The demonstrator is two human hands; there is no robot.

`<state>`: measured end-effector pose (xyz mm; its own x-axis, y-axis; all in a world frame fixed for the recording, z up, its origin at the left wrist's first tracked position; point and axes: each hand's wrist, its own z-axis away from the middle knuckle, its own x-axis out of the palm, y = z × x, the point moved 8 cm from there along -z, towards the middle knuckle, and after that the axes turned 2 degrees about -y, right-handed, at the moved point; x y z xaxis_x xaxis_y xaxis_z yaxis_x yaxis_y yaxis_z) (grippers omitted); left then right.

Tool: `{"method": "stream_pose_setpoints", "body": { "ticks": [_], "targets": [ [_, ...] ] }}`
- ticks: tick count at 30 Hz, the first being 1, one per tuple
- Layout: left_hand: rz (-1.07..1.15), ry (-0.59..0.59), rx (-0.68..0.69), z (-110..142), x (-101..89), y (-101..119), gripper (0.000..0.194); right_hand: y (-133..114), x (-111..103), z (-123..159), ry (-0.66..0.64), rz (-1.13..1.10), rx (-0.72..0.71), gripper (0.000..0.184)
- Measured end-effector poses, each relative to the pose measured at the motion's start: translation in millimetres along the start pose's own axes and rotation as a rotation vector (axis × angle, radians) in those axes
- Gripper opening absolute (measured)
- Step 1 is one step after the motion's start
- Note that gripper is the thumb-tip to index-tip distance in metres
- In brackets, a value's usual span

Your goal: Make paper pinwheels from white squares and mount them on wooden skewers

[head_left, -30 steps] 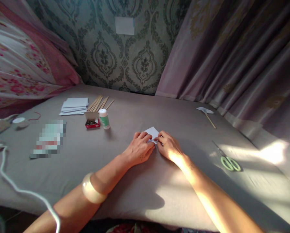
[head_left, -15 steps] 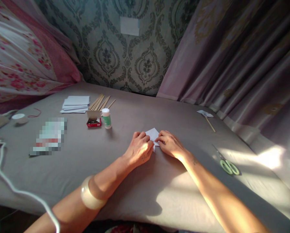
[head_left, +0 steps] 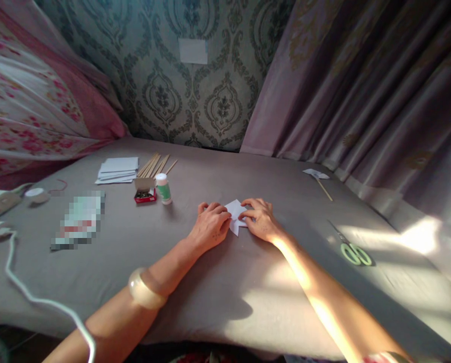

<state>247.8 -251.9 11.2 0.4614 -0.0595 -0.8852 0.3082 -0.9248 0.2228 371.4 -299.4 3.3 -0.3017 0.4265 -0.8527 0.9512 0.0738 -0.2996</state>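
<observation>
Between my hands a small white piece of paper lies low over the grey cloth, with pointed flaps standing out at its top and bottom. My left hand is curled over its left side, fingers bent and closed on it. From the right, my right hand pinches the paper with thumb and forefinger, the other fingers bent above. The fingers partly cover the paper, so its centre is hard to make out. A paper pinwheel on a wooden stick lies farther right.
Green-handled scissors lie at right. Toward the back left are a white paper stack, wooden sticks, a small red box of dark bits and a white-and-green bottle. A white cable crosses the left side.
The fingers of my right hand have lifted and spread somewhat, and my left hand has shifted slightly left. More of the paper and its lower flap now shows. The view has tilted a little.
</observation>
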Motion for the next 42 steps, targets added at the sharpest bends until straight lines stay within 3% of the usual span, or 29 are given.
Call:
{"method": "stream_pose_setpoints", "body": {
  "ticks": [3, 6, 17, 31, 36, 42],
  "targets": [
    [0.016, -0.011, -0.012, -0.4, 2.1, -2.0, 0.024, 13.2, -9.7, 6.8, 0.173, -0.103, 0.094, 0.029],
    [0.022, -0.016, -0.013, -0.6, 2.4, -3.1, 0.024, 20.0, -15.6, 11.2, 0.264, -0.147, 0.141, 0.027],
    [0.042, -0.046, 0.021, -2.4, 2.9, 3.0, 0.024, -8.8, -11.1, 13.7, 0.154, -0.007, -0.023, 0.021],
    [-0.023, -0.129, 0.002, -9.7, 12.0, 7.0, 0.02, -18.4, -6.5, 16.3, 0.12, 0.086, -0.1, 0.018],
    [-0.072, -0.169, 0.057, -16.6, 12.9, 3.7, 0.023, -17.1, -8.4, 15.1, 0.159, 0.055, -0.073, 0.018],
    [-0.105, -0.153, 0.165, -27.7, 12.5, -8.7, 0.025, -0.6, -17.0, 13.3, 0.256, -0.016, 0.081, 0.021]
  ]
}}
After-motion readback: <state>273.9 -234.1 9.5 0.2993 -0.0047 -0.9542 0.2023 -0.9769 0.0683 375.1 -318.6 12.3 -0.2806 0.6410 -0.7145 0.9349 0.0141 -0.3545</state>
